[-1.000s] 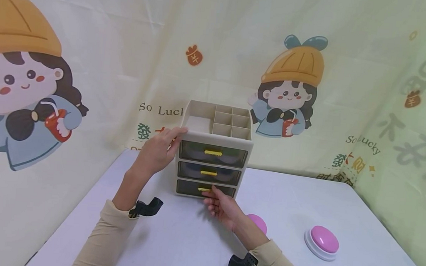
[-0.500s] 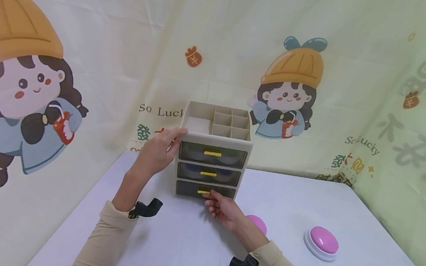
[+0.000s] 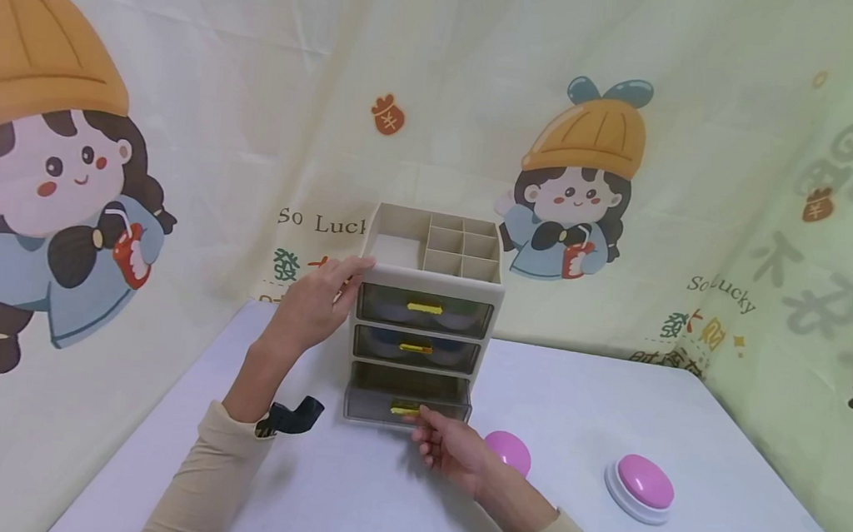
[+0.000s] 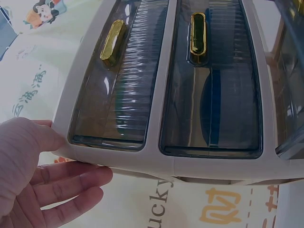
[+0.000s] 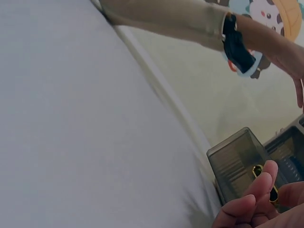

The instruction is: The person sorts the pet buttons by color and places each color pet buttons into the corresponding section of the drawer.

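Note:
A beige desktop organizer [image 3: 431,278] with three smoky see-through drawers stands on the table. My left hand [image 3: 314,301] holds its upper left corner. In the left wrist view the thumb lies at the front corner of the frame [image 4: 159,164], with the fingers [image 4: 71,183] along the side. At the yellow handle [image 3: 402,408] of the bottom drawer [image 3: 364,405], my right hand [image 3: 453,452] pinches with thumb and fingertips. That drawer [image 5: 230,159] sticks out partway; the upper two are closed. Dark blue contents show through the middle drawer [image 4: 213,109].
A pink dome [image 3: 508,449] sits beside the right wrist, partly covered by it. Farther right is a pink push button [image 3: 644,482] on a white base. Behind the white table [image 3: 573,411] hangs a printed curtain [image 3: 442,67].
The bottom drawer has slid out toward me, with my right hand on its handle moving back along with it. My left hand has stayed at the organizer's corner.

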Available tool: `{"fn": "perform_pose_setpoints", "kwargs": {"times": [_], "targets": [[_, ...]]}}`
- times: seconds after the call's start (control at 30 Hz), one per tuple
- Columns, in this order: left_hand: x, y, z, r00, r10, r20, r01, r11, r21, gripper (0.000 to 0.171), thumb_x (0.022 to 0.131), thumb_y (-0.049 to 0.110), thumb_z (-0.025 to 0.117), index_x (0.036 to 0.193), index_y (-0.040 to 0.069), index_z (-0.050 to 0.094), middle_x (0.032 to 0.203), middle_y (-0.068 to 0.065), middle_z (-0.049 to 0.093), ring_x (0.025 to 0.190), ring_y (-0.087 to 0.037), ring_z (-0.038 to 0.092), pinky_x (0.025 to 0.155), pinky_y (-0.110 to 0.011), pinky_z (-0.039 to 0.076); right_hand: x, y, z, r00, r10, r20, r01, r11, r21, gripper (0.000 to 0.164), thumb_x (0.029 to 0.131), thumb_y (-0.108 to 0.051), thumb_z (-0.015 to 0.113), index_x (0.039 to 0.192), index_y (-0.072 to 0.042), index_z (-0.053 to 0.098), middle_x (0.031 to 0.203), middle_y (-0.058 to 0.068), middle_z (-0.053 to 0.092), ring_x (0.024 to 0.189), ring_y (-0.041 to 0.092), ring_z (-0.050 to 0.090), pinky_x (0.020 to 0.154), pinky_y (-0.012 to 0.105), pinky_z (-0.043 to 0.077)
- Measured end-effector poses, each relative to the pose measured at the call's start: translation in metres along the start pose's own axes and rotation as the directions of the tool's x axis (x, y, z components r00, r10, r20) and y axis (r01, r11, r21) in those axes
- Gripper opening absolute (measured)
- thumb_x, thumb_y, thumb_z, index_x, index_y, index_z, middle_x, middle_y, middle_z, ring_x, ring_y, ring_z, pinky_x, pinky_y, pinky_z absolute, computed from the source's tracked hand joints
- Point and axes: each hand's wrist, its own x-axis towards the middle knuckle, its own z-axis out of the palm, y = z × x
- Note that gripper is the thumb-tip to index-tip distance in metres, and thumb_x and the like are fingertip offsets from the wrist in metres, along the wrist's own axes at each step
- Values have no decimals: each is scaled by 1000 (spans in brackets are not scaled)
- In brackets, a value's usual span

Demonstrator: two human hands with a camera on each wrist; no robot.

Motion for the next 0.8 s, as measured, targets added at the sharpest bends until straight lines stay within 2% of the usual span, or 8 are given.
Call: {"fn": "perform_pose_setpoints", "kwargs": {"times": [0.4, 0.53, 0.8], "targets": [[1, 3, 1, 1000, 1, 12, -1, 1000, -7, 37, 102, 7, 60, 139, 12, 62, 113, -16, 71, 65, -22, 52, 56, -32, 42, -28, 11, 5, 999, 14, 49, -14, 1000, 11, 47, 107, -36, 51, 131, 2, 64, 74, -9, 59, 67, 4, 47, 66, 21, 38], [1, 3, 1, 1000, -5, 14, 5, 1000, -4, 37, 103, 9, 60, 139, 12, 62, 112, -16, 71, 63, -21, 51, 56, -32, 42, -32, 16, 7, 998, 12, 64, -12, 1000, 10, 45, 107, -36, 52, 130, 0, 67, 74, -9, 60, 66, 4, 48, 65, 20, 38], [-1, 4, 0, 1000, -13, 18, 13, 1000, 3, 36, 103, 9, 60, 139, 12, 62, 103, -15, 69, 61, -20, 48, 56, -32, 41, -40, 24, 9, 997, 7, 75, -9, 1000, 13, 48, 106, -37, 54, 131, 2, 66, 73, -9, 60, 65, 2, 48, 62, 19, 39]]}}
